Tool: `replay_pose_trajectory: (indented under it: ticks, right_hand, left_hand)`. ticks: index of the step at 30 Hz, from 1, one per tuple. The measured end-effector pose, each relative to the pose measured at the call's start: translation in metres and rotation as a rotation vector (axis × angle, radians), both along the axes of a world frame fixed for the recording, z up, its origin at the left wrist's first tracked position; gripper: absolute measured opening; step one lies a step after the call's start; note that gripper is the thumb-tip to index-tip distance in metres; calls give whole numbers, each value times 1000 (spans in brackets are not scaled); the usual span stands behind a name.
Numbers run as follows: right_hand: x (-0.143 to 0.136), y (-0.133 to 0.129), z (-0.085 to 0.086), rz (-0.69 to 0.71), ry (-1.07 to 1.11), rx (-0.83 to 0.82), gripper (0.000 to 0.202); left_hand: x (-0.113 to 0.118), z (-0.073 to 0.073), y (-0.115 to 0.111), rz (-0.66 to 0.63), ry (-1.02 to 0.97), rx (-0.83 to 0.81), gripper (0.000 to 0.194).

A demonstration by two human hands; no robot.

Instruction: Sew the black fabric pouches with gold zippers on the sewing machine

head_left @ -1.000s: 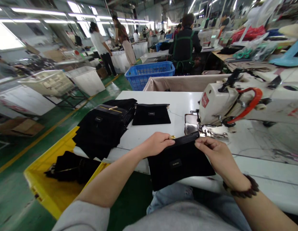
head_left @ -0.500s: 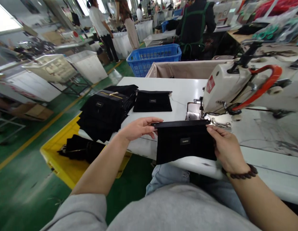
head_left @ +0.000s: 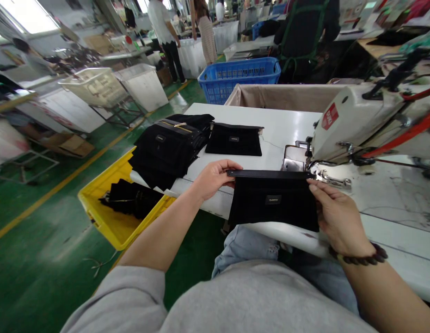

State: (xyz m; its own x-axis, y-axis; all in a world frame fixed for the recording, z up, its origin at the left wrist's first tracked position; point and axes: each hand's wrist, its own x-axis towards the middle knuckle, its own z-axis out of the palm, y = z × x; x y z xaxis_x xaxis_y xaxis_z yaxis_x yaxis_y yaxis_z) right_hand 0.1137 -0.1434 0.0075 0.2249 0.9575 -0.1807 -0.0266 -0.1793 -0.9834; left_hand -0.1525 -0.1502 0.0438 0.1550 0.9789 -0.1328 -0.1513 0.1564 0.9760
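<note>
Between my two hands a black fabric pouch panel (head_left: 270, 208) with a small label hangs over the table's front edge. My left hand (head_left: 215, 178) pinches the left end of its dark top strip. At the upper right corner, my right hand (head_left: 336, 208) grips the panel between thumb and fingers. Just beyond that corner is the needle area of a sewing machine (head_left: 334, 125). A similar black panel (head_left: 234, 143) lies flat farther back on the white table (head_left: 270, 113). Left of it, a pile of black pieces (head_left: 169, 148) carries a gold zipper on top.
A yellow crate (head_left: 121, 233) holding black pieces stands below the table's left side. Behind the table are a beige fabric-lined bin (head_left: 287, 95) and a blue basket (head_left: 239, 76). Several people are in the background, one seated beyond the bin.
The camera view has turned slightly left, so the scene sits farther right. Both hands keep hold of the panel, with little visible change in its position at the machine.
</note>
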Motion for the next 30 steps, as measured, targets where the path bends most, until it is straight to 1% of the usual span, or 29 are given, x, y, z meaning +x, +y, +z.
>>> replay_pose_trajectory:
  ticks: [4,8,11,14,18,21,25,28,30]
  right_hand:
    - [-6,-1,0,-12,73,-47,27]
    - [-11,2,-3,43,97,-6,25]
    - [-12,4,-6,71,71,24,25]
    - [-12,7,-6,82,74,27,26]
    - [-12,11,-1,183,97,26,35]
    - [-12,15,2,262,137,27,41]
    - [-12,17,1,370,227,-34,47]
    - [-14,17,-2,433,264,-88,48]
    - [-16,17,-3,468,265,-108,46]
  left_hand:
    - [0,-3,0,97,55,39,18]
    - [-5,-4,1,198,58,52,19]
    - [-10,-4,3,174,34,38,19]
    - [-13,-6,5,155,60,34,21]
    - [-17,-5,12,148,93,-9,23]
    - [-22,2,20,180,60,-45,23]
    - [-31,20,39,264,22,26,22]
    - [-35,36,67,297,-18,125,27]
    - [-34,50,96,339,-56,215,28]
